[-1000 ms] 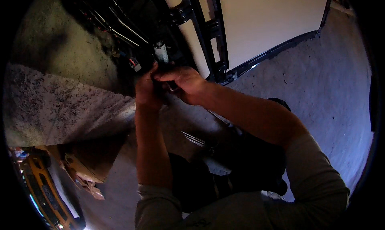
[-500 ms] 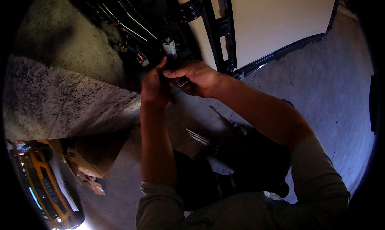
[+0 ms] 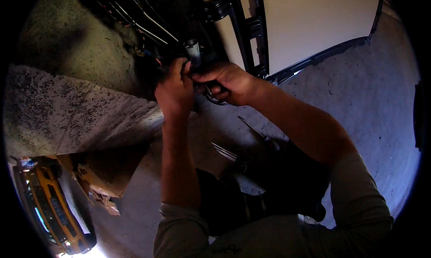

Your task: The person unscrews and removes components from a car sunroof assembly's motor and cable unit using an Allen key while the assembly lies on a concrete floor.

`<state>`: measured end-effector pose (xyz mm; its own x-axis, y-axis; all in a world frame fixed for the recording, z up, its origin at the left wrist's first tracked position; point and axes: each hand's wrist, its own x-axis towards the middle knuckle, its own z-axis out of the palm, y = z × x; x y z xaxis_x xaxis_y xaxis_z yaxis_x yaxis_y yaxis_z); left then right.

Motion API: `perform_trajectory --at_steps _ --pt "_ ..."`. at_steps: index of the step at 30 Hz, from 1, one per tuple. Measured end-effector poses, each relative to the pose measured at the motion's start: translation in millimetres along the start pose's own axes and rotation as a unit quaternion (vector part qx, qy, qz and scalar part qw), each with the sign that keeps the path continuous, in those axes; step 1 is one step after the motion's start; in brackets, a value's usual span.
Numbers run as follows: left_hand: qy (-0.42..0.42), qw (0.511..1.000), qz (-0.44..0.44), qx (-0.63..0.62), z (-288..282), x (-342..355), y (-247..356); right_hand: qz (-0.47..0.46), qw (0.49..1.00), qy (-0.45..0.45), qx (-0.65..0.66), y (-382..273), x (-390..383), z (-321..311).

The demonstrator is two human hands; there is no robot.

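Small metal piece (image 3: 208, 90), a short bright sliver to my eye, sits among the curled fingers of the right hand (image 3: 231, 82), at the centre of the dial where both hands come together. That grip looks pinched onto it, the thumb reaching across toward the left hand (image 3: 176, 91); the left grip is bent inward at 9 o'clock, and from where I stand I can't tell whether it closes on anything. A silvery cylinder (image 3: 193, 52) shows just past the fingertips at 12 o'clock, its near end hidden. What worries me is the gloom: with so little light between the fingers, the piece could slip and drop to the floor (image 3: 341, 96), perhaps near the slim tool (image 3: 252, 127) at 4 o'clock or the thin rods (image 3: 223, 151) at 5. Loose wires (image 3: 152, 56) at 10 o'clock could also snag the left hand if it swung outward. As for its lie, the visible sliver slants from 11 to 5 o'clock, though I can't make out which end leads; the cylinder's long axis runs nearer 12 to 6, its top tipped slightly toward 11.
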<state>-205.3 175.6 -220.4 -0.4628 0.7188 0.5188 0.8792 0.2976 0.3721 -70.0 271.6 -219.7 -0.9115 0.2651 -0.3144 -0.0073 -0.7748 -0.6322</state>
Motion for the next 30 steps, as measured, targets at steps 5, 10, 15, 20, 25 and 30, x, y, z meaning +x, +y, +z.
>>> perform_trajectory --at_steps 5,10,15,20,25,30 --pt "-0.102 0.985 0.014 0.139 -15.1 5.2 13.2 -0.011 0.999 -0.021 0.026 -2.7 0.0 -6.8" --pt "-0.209 0.933 0.09 0.28 -27.0 23.0 24.9 -0.022 1.0 -0.001 0.02 -1.8 -0.2 -0.2" --pt "-0.281 0.866 0.156 0.383 -32.0 35.2 19.5 -0.006 0.997 -0.064 0.046 8.9 16.6 -13.2" --pt "-0.301 0.847 0.204 0.389 -35.1 47.8 16.7 -0.032 0.997 -0.057 0.033 12.2 16.6 -7.2" --pt "-0.253 0.869 0.265 0.333 -34.6 45.1 -11.6 -0.05 0.998 -0.017 -0.02 7.3 4.6 8.4" --pt "-0.23 0.878 0.281 0.312 -35.1 38.7 -5.9 -0.064 0.998 -0.005 0.004 15.3 -0.9 5.5"
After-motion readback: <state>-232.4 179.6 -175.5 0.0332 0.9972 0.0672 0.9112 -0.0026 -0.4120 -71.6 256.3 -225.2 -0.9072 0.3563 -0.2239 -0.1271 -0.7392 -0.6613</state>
